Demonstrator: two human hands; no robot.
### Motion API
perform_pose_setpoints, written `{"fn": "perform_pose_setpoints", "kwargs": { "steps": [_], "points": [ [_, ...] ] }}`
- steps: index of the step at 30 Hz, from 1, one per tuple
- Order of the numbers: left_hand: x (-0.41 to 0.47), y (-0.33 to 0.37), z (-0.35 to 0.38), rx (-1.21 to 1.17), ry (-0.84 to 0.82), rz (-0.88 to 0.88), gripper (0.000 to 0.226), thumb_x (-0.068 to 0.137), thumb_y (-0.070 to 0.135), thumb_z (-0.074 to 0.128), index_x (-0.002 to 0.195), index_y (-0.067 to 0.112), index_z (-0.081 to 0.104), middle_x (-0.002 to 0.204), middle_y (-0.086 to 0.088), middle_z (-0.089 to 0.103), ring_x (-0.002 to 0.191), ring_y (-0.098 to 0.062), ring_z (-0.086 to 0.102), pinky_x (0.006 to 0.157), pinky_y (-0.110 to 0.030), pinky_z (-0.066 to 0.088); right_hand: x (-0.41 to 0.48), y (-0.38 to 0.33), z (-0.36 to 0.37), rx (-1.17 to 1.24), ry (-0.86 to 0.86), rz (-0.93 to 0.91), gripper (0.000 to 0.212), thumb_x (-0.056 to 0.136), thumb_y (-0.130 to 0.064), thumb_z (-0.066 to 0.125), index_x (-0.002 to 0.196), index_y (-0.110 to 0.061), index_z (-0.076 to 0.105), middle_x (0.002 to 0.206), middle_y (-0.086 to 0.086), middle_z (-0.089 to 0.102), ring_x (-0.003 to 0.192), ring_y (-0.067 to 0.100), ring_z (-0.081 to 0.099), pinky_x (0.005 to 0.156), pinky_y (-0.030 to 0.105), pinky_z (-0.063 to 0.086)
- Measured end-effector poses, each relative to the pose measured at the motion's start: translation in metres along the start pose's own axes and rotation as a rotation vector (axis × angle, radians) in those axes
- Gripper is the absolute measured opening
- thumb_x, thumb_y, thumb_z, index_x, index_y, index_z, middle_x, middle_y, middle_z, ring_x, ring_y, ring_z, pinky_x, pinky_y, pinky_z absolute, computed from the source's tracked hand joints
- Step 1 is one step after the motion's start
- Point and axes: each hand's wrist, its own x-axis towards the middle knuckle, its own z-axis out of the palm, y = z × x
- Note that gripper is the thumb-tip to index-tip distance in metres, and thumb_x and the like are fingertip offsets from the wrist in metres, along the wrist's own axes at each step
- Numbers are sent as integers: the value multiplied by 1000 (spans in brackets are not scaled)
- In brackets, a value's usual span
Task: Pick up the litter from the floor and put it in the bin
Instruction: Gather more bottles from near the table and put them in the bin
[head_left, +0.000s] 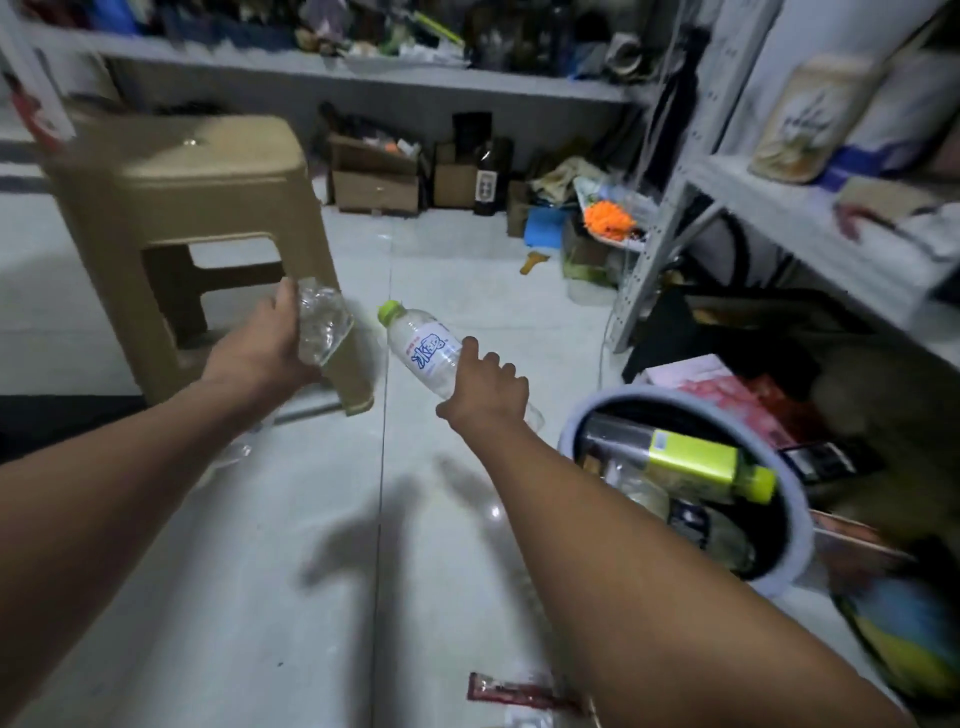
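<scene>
My right hand (485, 389) grips the lower end of a clear plastic water bottle (423, 345) with a green cap and a white label, held above the floor with the cap pointing away. My left hand (260, 345) holds a crumpled clear plastic bottle (322, 325) in front of the stool. The round bin (800, 525) with a pale blue rim stands on the floor to the right of my right hand; inside lie a bottle with a yellow-green label and cap (696, 462) and other rubbish. A red wrapper (511, 693) lies on the floor near the bottom edge.
A tan plastic stool (192, 208) stands at the left. Grey metal shelving (810, 228) runs along the right and back. Cardboard boxes (374, 174), a dark glass bottle (488, 179) and orange flowers (608, 218) crowd the floor under the back shelf. The floor is pale tile.
</scene>
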Motion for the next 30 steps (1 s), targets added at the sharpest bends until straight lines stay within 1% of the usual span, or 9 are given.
{"fn": "perform_pose_setpoints", "kwargs": {
  "steps": [3,7,10,13,15,18,22,26,30],
  "points": [
    [-2,49,-12,-25,-5,57,90,72,13,76,143,10,20,128,-24,45,111,-44,51,88,-52,47,-13,38,-43,-10,39,69,76,80,-33,72,139,-17,27,126,9,49,116,27,50,87,35,38],
    [-8,106,-16,-54,2,157,79,73,9,73,137,10,25,123,-23,46,108,-45,53,88,-55,47,-36,92,-78,-39,73,166,74,78,-33,73,136,-17,29,127,9,50,118,29,50,89,36,39],
    [-13,142,-10,-28,13,203,81,76,13,73,139,12,22,125,-21,45,106,-45,54,82,-48,47,-54,133,-87,-41,76,244,76,80,-35,71,140,-18,27,132,10,48,123,30,47,94,39,39],
    [-20,172,3,-17,9,250,83,75,14,75,139,12,21,126,-20,45,103,-45,55,75,-43,42,-72,171,-81,-10,58,317,76,82,-40,68,141,-19,26,135,11,47,126,33,44,97,42,39],
    [-22,183,13,-29,-4,277,81,74,13,75,137,12,24,125,-20,45,102,-44,55,76,-43,43,-80,190,-72,14,51,341,73,84,-42,66,141,-18,27,136,13,47,125,35,45,98,44,39],
    [-25,191,29,-24,-31,291,80,74,13,74,137,12,24,124,-18,45,102,-44,54,75,-43,42,-90,212,-57,-12,40,373,76,85,-44,66,144,-19,25,140,13,44,127,35,43,98,45,38],
    [-26,197,54,10,-65,306,86,75,14,75,140,12,21,125,-19,45,101,-44,55,77,-44,44,-93,230,-46,13,64,390,81,85,-38,68,148,-21,20,146,12,36,133,36,34,104,49,34],
    [-28,202,79,32,-105,330,89,76,16,75,144,13,17,128,-19,43,104,-44,54,76,-43,43,-90,233,-34,62,109,389,83,85,-39,69,149,-23,17,149,13,24,135,37,29,106,52,30],
    [-27,204,98,61,-136,375,90,77,18,73,145,14,15,131,-16,42,106,-42,54,76,-42,44,-87,228,-14,-20,51,327,82,87,-45,64,149,-23,17,150,15,21,134,37,28,105,49,29]
  ]
}}
